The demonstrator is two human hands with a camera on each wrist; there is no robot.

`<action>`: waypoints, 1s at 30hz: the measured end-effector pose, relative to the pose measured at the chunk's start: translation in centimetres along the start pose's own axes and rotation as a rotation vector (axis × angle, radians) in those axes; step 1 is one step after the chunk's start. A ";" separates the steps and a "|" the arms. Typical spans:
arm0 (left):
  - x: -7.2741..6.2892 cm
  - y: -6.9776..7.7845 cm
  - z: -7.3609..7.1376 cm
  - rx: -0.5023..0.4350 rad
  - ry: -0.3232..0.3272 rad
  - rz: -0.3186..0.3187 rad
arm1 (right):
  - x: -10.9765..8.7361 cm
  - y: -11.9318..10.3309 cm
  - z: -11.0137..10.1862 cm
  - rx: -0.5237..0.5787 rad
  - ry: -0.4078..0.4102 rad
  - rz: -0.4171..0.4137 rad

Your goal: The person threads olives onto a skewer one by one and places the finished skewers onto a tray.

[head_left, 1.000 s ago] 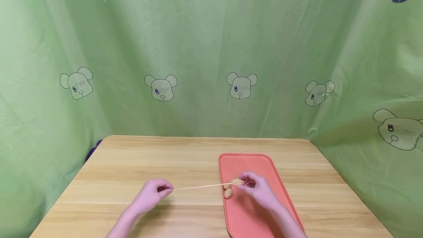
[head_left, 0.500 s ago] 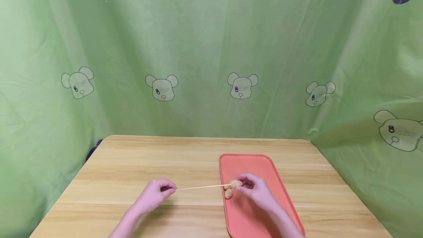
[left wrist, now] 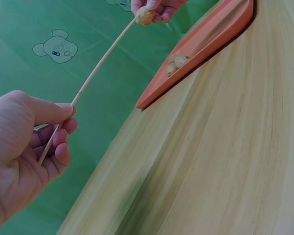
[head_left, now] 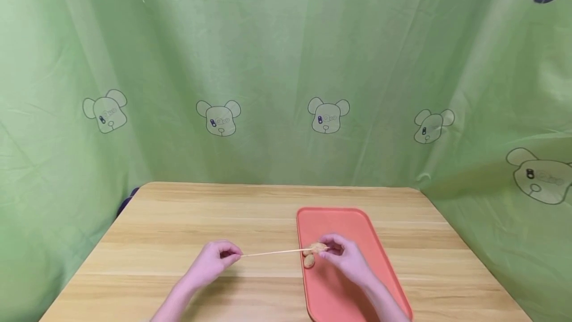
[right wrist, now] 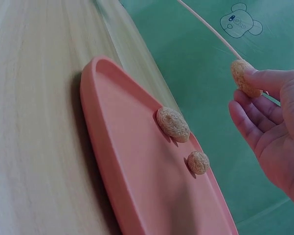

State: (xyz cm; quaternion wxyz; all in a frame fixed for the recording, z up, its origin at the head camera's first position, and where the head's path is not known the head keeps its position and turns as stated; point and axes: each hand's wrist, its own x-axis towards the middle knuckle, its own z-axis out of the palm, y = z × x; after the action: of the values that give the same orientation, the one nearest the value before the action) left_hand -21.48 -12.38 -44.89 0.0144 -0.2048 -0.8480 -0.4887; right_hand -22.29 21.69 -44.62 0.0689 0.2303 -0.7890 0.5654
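My left hand (left wrist: 24,142) pinches a thin bamboo skewer (left wrist: 98,67) between thumb and fingers, its blunt end lying against the palm. The skewer slants across to a golden-brown, wrinkled oval ball of food (right wrist: 243,78) and runs into it; a bit of the stick shows beyond, by the fingers. My right hand (right wrist: 279,122) pinches this ball between thumb and fingertips, above the tray. On the pink-orange tray (right wrist: 132,147) lie two similar balls, one oval (right wrist: 173,125) and one rounder (right wrist: 198,162), along the side nearer the left hand.
The long tray (head_left: 335,215) lies right of centre on a light wood-grain table (head_left: 223,202). Green curtains (head_left: 277,63) with bear-head prints hang behind the table and at both sides.
My left hand has shifted slightly right with the skewer. The ball in my right hand sits slightly further left, and less of the skewer shows beyond it than a second ago.
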 end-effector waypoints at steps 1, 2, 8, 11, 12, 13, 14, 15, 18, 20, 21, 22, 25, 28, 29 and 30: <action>0.0 0.0 0.0 -0.005 -0.001 -0.002 | 0.0 -0.1 0.0 0.004 0.000 -0.003; 0.1 0.0 0.0 -0.006 -0.002 -0.002 | 0.0 -0.1 0.0 0.004 0.004 -0.010; 0.1 0.0 0.0 -0.034 0.002 -0.004 | -0.2 -0.2 0.0 0.012 0.004 -0.021; 0.1 0.1 -0.1 -0.080 0.012 -0.020 | -0.3 -0.2 0.0 0.034 0.007 -0.011; 0.2 0.1 -0.1 -0.099 0.013 -0.023 | -0.3 -0.2 0.0 0.045 0.010 -0.012; 0.2 0.1 -0.1 -0.118 0.014 -0.027 | -0.3 -0.2 -0.1 0.056 0.017 -0.011; 0.2 0.1 -0.1 -0.138 0.012 -0.035 | -0.3 -0.3 -0.1 0.066 0.024 -0.012; 0.2 0.1 -0.1 -0.156 0.010 -0.039 | -0.3 -0.3 -0.1 0.074 0.028 -0.012; 0.2 0.0 0.0 -0.198 0.000 -0.044 | -0.4 -0.3 -0.3 0.101 0.037 -0.017; 0.2 0.0 0.1 -0.223 -0.003 -0.046 | -0.4 -0.2 -0.3 0.110 0.036 -0.017; 0.2 0.0 0.2 -0.231 -0.004 -0.044 | -0.4 -0.2 -0.3 0.112 0.038 -0.013; 0.2 0.0 0.2 -0.239 -0.003 -0.040 | -0.4 -0.2 -0.3 0.117 0.040 -0.008; 0.3 0.0 0.4 -0.260 0.001 -0.039 | -0.5 -0.1 -0.3 0.133 0.062 0.029; 0.3 0.2 0.5 -0.279 0.012 -0.049 | -0.5 -0.1 -0.2 0.174 0.079 0.049; 0.3 0.2 0.5 -0.285 0.014 -0.054 | -0.5 -0.1 -0.2 0.196 0.082 0.052; 0.3 0.2 0.6 -0.292 0.016 -0.059 | -0.5 -0.1 -0.2 0.220 0.081 0.048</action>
State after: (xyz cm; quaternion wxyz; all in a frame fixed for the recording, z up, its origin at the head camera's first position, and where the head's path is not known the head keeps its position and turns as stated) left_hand -21.57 -11.70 -44.91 -0.0229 -0.1756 -0.7735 -0.6086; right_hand -21.84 21.96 -44.65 0.0614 0.1942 -0.7240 0.6590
